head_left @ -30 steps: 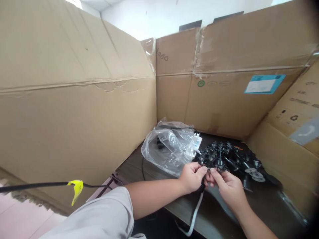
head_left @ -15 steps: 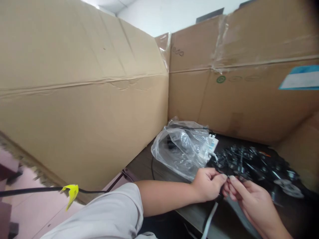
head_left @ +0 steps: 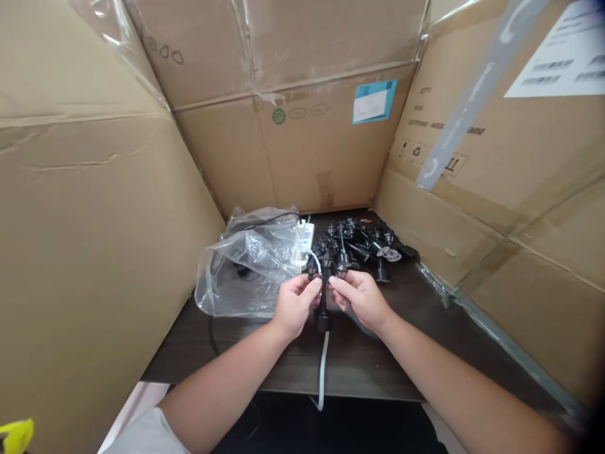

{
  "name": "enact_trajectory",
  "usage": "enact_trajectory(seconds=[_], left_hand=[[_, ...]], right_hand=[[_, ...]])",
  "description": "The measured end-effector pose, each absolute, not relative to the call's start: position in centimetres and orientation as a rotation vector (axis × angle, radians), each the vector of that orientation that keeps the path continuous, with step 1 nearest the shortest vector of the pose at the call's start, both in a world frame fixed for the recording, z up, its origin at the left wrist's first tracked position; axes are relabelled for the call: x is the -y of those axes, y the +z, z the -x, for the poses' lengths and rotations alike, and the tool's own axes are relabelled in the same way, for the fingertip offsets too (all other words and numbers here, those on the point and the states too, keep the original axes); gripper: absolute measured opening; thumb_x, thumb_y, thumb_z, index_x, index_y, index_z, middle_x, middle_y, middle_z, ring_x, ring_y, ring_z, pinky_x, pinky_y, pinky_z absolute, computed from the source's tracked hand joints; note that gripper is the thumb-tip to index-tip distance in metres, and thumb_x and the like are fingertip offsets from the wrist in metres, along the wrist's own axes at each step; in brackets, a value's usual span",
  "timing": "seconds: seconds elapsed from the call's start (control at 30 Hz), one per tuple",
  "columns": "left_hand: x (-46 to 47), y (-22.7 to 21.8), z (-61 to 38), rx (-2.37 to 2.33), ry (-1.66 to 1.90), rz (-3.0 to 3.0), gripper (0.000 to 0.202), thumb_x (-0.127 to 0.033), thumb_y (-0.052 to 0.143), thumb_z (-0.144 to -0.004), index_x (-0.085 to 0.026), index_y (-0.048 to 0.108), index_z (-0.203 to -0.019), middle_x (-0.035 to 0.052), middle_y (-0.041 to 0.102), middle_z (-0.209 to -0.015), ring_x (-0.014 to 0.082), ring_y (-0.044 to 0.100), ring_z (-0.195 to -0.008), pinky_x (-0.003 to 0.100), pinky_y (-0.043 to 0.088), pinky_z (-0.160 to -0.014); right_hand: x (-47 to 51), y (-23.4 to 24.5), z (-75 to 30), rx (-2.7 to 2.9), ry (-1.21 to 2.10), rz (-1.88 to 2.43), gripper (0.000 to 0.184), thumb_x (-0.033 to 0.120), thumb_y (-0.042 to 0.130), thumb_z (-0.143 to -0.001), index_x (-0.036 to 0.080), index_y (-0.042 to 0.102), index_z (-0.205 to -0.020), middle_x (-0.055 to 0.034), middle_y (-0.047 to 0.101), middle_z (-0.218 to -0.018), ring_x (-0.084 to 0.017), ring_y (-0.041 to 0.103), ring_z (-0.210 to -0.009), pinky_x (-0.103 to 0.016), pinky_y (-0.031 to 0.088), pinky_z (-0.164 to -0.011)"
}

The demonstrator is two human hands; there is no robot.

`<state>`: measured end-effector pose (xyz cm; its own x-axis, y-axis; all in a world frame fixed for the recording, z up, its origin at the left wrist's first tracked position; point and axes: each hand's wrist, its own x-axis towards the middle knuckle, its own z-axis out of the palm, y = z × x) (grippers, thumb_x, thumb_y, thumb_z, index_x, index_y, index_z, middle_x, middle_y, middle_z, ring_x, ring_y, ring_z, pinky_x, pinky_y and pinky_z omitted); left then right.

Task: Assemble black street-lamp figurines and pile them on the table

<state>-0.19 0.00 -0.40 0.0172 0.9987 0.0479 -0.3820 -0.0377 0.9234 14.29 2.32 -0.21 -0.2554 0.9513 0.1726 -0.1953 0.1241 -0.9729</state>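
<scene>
A small black model street lamp (head_left: 323, 309) with several lantern heads stands upright between my hands, its round base pointing down toward me. My left hand (head_left: 297, 305) pinches it at the lanterns on its left side. On the opposite side, the thumb and fingers of my right hand (head_left: 360, 299) are closed at the right-hand lantern. My fingers partly cover the lamp's arms. Just beyond my hands lies a pile of similar black model lamps (head_left: 362, 239). A white cable (head_left: 323, 372) runs below the lamp and hangs over the table's front edge.
A clear plastic bag (head_left: 250, 258) lies left of my hands, with a white power strip (head_left: 308, 236) beside it. Tall cardboard walls (head_left: 326, 157) enclose the dark table (head_left: 378, 353) at the left, back and right. A yellow tag (head_left: 17, 435) shows at the lower left.
My view has swung to the right, so the hands now appear mid-frame. The model lamp between my fingers, hidden before, now shows clearly and upright.
</scene>
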Motion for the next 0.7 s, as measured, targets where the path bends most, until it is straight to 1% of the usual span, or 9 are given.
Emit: enact_trajectory(seconds=[0.1, 0.17, 0.23, 0.33, 0.4, 0.47, 0.53, 0.63, 0.7], left_hand=[[0.0, 0.2, 0.6, -0.92, 1.4, -0.918, 0.032, -0.04, 0.077, -0.07, -0.012, 0.07, -0.083, 0.0049, 0.069, -0.075, 0.0143, 0.065, -0.068, 0.025, 0.056, -0.06], [0.1, 0.4, 0.7, -0.933, 1.404, -0.9, 0.03, -0.039, 0.079, -0.069, -0.011, 0.07, -0.079, 0.0036, 0.067, -0.07, 0.0122, 0.063, -0.063, 0.022, 0.055, -0.057], [0.1, 0.3, 0.7, -0.929, 1.398, -0.885, 0.029, -0.037, 0.079, -0.069, -0.011, 0.07, -0.076, 0.0021, 0.065, -0.066, 0.0102, 0.061, -0.059, 0.021, 0.054, -0.057], [0.3, 0.0, 0.5, -0.912, 1.398, -0.91, 0.027, -0.036, 0.079, -0.069, -0.011, 0.071, -0.075, 0.0027, 0.066, -0.068, 0.0103, 0.061, -0.059, 0.025, 0.056, -0.062], [0.4, 0.0, 0.6, -0.904, 1.398, -0.973, 0.027, -0.037, 0.078, -0.07, -0.012, 0.072, -0.079, 0.0043, 0.069, -0.073, 0.0123, 0.063, -0.062, 0.028, 0.057, -0.065], [0.6, 0.1, 0.7, -0.931, 1.379, -1.078, 0.027, -0.039, 0.076, -0.073, -0.013, 0.072, -0.078, 0.0045, 0.07, -0.074, 0.014, 0.063, -0.063, 0.029, 0.056, -0.066], [0.8, 0.3, 0.9, -1.001, 1.362, -1.227, 0.026, -0.039, 0.072, -0.076, -0.013, 0.07, -0.07, 0.003, 0.067, -0.066, 0.0138, 0.061, -0.061, 0.027, 0.053, -0.064], [1.0, 0.5, 1.1, -1.112, 1.396, -1.41, 0.034, -0.038, 0.067, -0.081, -0.014, 0.064, -0.056, 0.0008, 0.059, -0.055, 0.0117, 0.054, -0.056, 0.023, 0.045, -0.059], [1.0, 0.3, 1.1, -1.13, 1.41, -1.423, 0.037, -0.037, 0.064, -0.082, -0.014, 0.062, -0.054, 0.0009, 0.058, -0.054, 0.0114, 0.052, -0.055, 0.023, 0.043, -0.057]], right_hand=[[-2.4, -0.3, -14.5, 1.344, 1.388, 0.823, 0.04, 0.044, 0.069, -0.079, 0.016, 0.053, -0.055, 0.0041, 0.05, -0.042, -0.008, 0.043, -0.038, -0.024, 0.041, -0.044], [-2.4, -0.2, -14.5, 1.354, 1.403, 0.81, 0.04, 0.044, 0.069, -0.079, 0.016, 0.054, -0.057, 0.0038, 0.05, -0.043, -0.008, 0.044, -0.038, -0.023, 0.039, -0.043], [-2.3, -0.1, -14.5, 1.366, 1.41, 0.779, 0.037, 0.044, 0.07, -0.079, 0.015, 0.056, -0.06, 0.0033, 0.053, -0.047, -0.009, 0.046, -0.041, -0.023, 0.041, -0.046], [-2.0, 0.0, -14.3, 1.396, 1.419, 0.762, 0.032, 0.044, 0.074, -0.073, 0.015, 0.061, -0.072, 0.0016, 0.059, -0.059, -0.01, 0.052, -0.05, -0.025, 0.046, -0.051], [-1.8, 0.1, -14.2, 1.431, 1.393, 0.787, 0.033, 0.044, 0.076, -0.071, 0.016, 0.06, -0.073, 0.0008, 0.06, -0.064, -0.012, 0.054, -0.054, -0.026, 0.048, -0.052], [-1.7, 0.1, -14.3, 1.493, 1.287, 0.806, 0.033, 0.044, 0.074, -0.073, 0.017, 0.056, -0.068, 0.0006, 0.059, -0.063, -0.013, 0.055, -0.056, -0.026, 0.048, -0.053], [-1.6, 0.3, -14.5, 1.629, 1.089, 0.798, 0.031, 0.041, 0.07, -0.077, 0.018, 0.055, -0.064, 0.0001, 0.058, -0.061, -0.013, 0.053, -0.057, -0.027, 0.048, -0.056], [-1.5, 0.6, -14.9, 1.859, 0.741, 0.715, 0.027, 0.033, 0.064, -0.084, 0.019, 0.059, -0.062, -0.0015, 0.057, -0.06, -0.014, 0.05, -0.056, -0.028, 0.044, -0.057], [-1.6, 0.7, -15.1, 1.919, 0.632, 0.65, 0.025, 0.029, 0.062, -0.086, 0.019, 0.061, -0.063, -0.0021, 0.057, -0.06, -0.014, 0.05, -0.055, -0.028, 0.042, -0.056]])
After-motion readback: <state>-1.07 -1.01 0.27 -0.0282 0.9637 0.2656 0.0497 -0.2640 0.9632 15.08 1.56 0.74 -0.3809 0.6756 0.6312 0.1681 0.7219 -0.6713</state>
